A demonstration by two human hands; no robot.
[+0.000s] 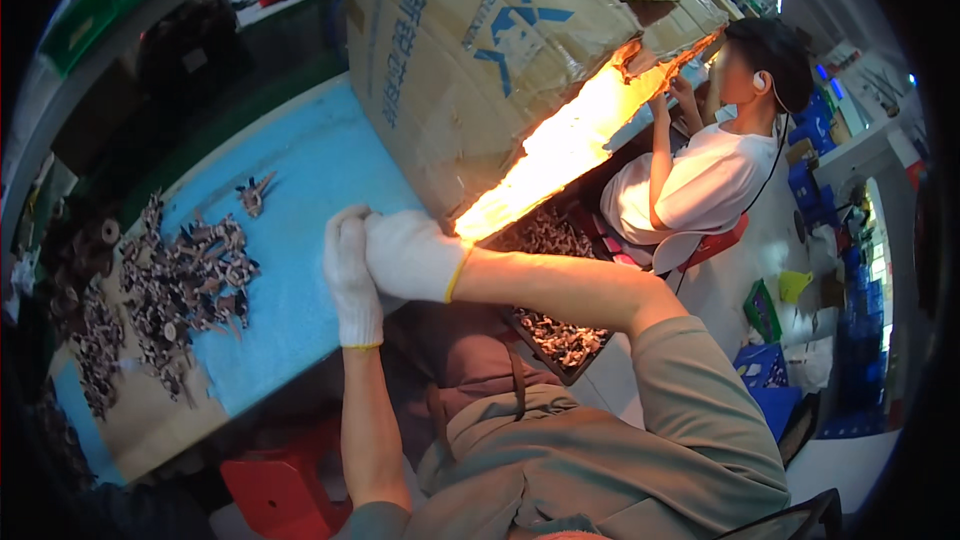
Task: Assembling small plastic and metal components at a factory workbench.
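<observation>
Both my hands wear white knitted gloves with yellow cuffs and meet over the near edge of a blue-topped table (300, 155). My left hand (350, 275) is upright with its fingers closed, pressed against the right one. My right hand (412, 254) is curled beside it, its back toward me. Whatever lies between the fingers is hidden by the gloves. Left of my hands, a heap of small brownish metal-looking parts (195, 275) covers the table, and a small cluster of the same kind (255, 194) lies apart from it.
A large cardboard box (440, 70) stands just beyond my hands, with brilliant yellow-orange light along its torn lower edge. Below my right forearm is a dark tray of small parts (565, 340). A red stool (280, 495) stands under the table. Another person (705, 175) sits at right.
</observation>
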